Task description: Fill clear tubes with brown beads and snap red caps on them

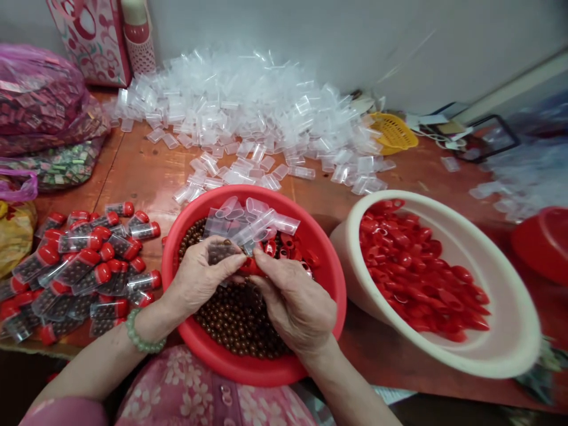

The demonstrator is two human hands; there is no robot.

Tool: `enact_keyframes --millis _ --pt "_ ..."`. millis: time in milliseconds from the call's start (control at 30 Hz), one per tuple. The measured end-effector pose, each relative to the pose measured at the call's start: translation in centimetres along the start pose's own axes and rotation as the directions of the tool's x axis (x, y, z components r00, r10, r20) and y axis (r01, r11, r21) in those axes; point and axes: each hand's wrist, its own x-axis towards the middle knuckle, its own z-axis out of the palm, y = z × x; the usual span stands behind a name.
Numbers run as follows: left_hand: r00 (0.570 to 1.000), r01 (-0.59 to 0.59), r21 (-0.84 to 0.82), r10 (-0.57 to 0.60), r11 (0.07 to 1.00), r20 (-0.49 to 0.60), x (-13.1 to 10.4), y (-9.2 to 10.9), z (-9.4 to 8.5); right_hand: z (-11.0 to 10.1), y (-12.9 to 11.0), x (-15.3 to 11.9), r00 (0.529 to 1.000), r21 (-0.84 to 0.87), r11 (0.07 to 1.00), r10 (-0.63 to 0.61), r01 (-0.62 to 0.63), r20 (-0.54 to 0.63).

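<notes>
My left hand (pixel 193 281) is closed around a small clear plastic bottle (pixel 220 252) filled with dark brown beads. Its mouth points right, toward my right hand (pixel 302 302), whose fingers pinch a red cap (pixel 255 267) at that end. Fingers partly cover the joint, so I cannot tell how far the cap sits on the bottle. Both hands are over a red basin (pixel 336 290). Inside it lie loose brown beads (pixel 242 322), empty clear tubes (pixel 261 225) and some red caps (pixel 306 251).
Capped, bead-filled bottles (pixel 84 266) are piled at left. A cream basin (pixel 510 331) of red caps (pixel 412 272) stands at right. Behind are heaped clear tubes (pixel 248 112), a yellow basket (pixel 393 131) and a thermos (pixel 137 35). Plastic bags (pixel 39 100) sit at far left.
</notes>
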Motion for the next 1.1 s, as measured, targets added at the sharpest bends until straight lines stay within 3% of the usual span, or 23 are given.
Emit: enact_keyframes --millis 233,433,500,567,667,733,800,933,1100 --pt "0.983 -0.057 0.108 0.037 0.992 0.182 -0.4 -0.4 -0.1 0.6 -0.7 -1.2 0.965 0.155 0.953 0.263 -0.261 0.006" --pt "0.964 -0.142 0.191 0.092 0.971 0.249 -0.2 -0.8 -0.7 1.0 -1.2 -0.7 0.997 0.062 0.995 0.072 -0.072 0.005" --pt "0.965 -0.136 0.227 0.076 0.964 0.251 -0.1 -0.5 -1.0 0.7 -1.1 -0.4 0.992 0.118 0.986 0.119 -0.121 0.028" --pt "0.966 -0.100 0.249 0.034 0.963 0.257 -0.1 0.0 -1.3 0.2 -0.7 -0.3 0.962 0.224 0.935 0.266 -0.274 0.067" --pt "0.962 -0.060 0.246 -0.010 0.967 0.272 -0.1 0.8 -1.6 -0.6 0.2 -0.3 0.825 0.399 0.731 0.547 -0.553 0.141" --pt "0.949 -0.082 0.291 -0.013 0.953 0.314 -0.1 1.3 -1.7 -1.0 0.8 -0.3 0.723 0.492 0.572 0.663 -0.656 0.194" --pt "0.937 -0.100 0.344 -0.028 0.934 0.348 0.1 1.5 -1.7 -1.0 1.1 -0.3 0.667 0.553 0.469 0.710 -0.688 0.228" --pt "0.939 -0.071 0.328 -0.048 0.942 0.341 0.7 1.6 -2.0 -0.8 1.1 0.0 0.632 0.608 0.388 0.732 -0.693 0.253" --pt "0.931 -0.048 0.332 -0.078 0.942 0.356 0.8 1.7 -2.0 -0.9 1.0 0.5 0.679 0.567 0.471 0.697 -0.676 0.230"
